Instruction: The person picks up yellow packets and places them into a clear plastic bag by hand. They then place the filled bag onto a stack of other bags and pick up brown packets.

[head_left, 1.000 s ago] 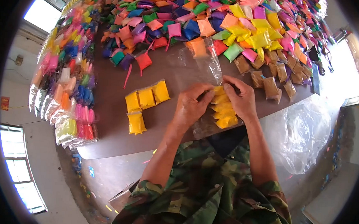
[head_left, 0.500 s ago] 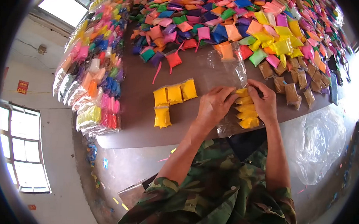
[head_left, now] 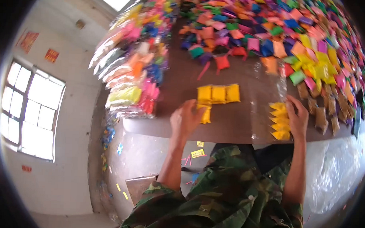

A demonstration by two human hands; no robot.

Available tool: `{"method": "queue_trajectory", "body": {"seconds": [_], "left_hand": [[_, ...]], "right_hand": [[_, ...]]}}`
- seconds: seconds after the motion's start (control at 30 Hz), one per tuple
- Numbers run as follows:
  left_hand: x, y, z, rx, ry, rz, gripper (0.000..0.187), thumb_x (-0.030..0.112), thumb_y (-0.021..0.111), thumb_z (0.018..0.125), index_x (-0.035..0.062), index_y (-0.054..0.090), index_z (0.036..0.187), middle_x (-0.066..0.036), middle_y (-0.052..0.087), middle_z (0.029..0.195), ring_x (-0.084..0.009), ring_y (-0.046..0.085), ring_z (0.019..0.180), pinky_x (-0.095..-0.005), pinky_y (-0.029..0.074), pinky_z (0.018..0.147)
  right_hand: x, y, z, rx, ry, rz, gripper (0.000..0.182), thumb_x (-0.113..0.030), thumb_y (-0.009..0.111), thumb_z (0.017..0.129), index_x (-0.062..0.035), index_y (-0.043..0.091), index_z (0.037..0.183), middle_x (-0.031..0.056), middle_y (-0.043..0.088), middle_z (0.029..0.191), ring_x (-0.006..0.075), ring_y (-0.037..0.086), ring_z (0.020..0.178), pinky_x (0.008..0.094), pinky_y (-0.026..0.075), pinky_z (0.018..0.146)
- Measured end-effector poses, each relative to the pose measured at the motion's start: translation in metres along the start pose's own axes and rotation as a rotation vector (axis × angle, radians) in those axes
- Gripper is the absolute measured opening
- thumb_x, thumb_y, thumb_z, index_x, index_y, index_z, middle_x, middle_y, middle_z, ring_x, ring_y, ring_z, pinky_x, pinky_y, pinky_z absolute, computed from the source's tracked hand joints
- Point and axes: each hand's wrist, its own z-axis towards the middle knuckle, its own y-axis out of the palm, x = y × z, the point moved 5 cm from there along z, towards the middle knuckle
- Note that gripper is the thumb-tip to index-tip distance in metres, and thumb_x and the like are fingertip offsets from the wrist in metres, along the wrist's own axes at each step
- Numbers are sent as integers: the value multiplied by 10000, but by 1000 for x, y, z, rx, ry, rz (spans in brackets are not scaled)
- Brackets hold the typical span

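Observation:
My left hand [head_left: 184, 120] is beside the lower packet [head_left: 205, 114] of a small group of yellow packets. Its thumb and fingers are apart, with the thumb close to that packet; motion blurs it slightly. Above that one, a row of three yellow packets [head_left: 218, 94] lies side by side. On the right, a clear plastic bag [head_left: 259, 112] lies flat with a column of several yellow packets [head_left: 280, 122] at its right side. My right hand [head_left: 298, 120] is at the bag's right edge beside the top packets, fingers and thumb bent around the film.
A large heap of small coloured packets [head_left: 249, 30] covers the far side of the brown table [head_left: 230, 131]. Filled clear bags [head_left: 131, 80] are stacked at the left. Brown packets [head_left: 321, 119] lie to the right. A big clear plastic sack [head_left: 335, 171] stands below the table's right edge.
My left hand has left the bag and moved left to the loose yellow packets. My right hand remains by the bag. The whole view has shifted, placing the table further right.

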Motion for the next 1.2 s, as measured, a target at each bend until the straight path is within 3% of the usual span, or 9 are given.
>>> {"method": "queue_trajectory", "body": {"seconds": [0.13,0.33,0.43,0.53,0.77,0.87,0.93,1.07,1.2], "left_hand": [[-6,2,1,-59,-122,-205,515,283,907,860,11,740,1264,-163,819,1044,-276,799,888,-394,619,798],[-26,1,-12,-96,-215,-703,431,144,875,915,-32,716,1274,-91,773,905,-117,703,738,-265,574,658],[-27,-17,-24,-317,-423,-981,357,150,837,969,-36,708,1245,-72,755,927,-84,664,698,-236,553,612],[-25,-15,-33,-298,-425,-1173,333,153,823,989,-25,695,1240,-79,755,961,-78,678,712,-236,557,599],[12,1,-43,-437,-414,-1410,388,141,721,1074,-50,627,1399,-110,753,1061,-106,724,841,-260,617,743],[22,10,-41,-585,-438,-1390,369,139,727,1073,-44,632,1379,-123,751,1095,-115,725,867,-279,621,786],[33,16,-36,-561,-349,-1483,333,121,719,1073,-43,638,1352,-122,747,1102,-120,726,898,-287,618,818],[67,31,-7,-542,-241,-1525,270,90,702,1074,-38,644,1304,-110,737,1123,-131,719,947,-289,607,856],[111,51,28,-539,-98,-1195,245,82,707,1065,-20,661,1283,-81,735,1132,-129,710,942,-279,588,859]], "right_hand": [[11,-3,3,-9,-36,-29,296,-166,710,1068,33,756,1283,80,792,1151,121,687,1070,298,537,985],[16,-5,5,-14,-47,-49,286,-150,683,1083,30,754,1294,75,790,1177,131,691,1093,308,542,1012],[21,-7,5,-20,-20,-48,289,-141,676,1087,31,753,1305,76,783,1201,140,688,1115,310,536,1032],[26,-9,6,-26,-15,-69,293,-139,673,1089,33,749,1314,74,779,1213,138,684,1125,307,531,1039],[27,-15,5,-4,-12,-98,320,-179,679,1089,36,748,1316,75,775,1234,146,683,1121,304,532,1026],[24,-17,1,22,50,-157,346,-228,688,1085,28,753,1310,79,779,1229,161,691,1121,312,537,1012],[3,-13,-3,30,93,-246,364,-263,688,1084,17,759,1306,89,783,1223,179,696,1125,324,536,1008],[0,-6,-6,31,88,-104,304,-200,737,1065,-6,772,1296,-1,773,1126,67,664,951,246,544,826],[2,2,-9,45,141,90,280,-168,746,1059,-18,776,1294,-34,762,1089,23,631,906,213,525,775]]}}
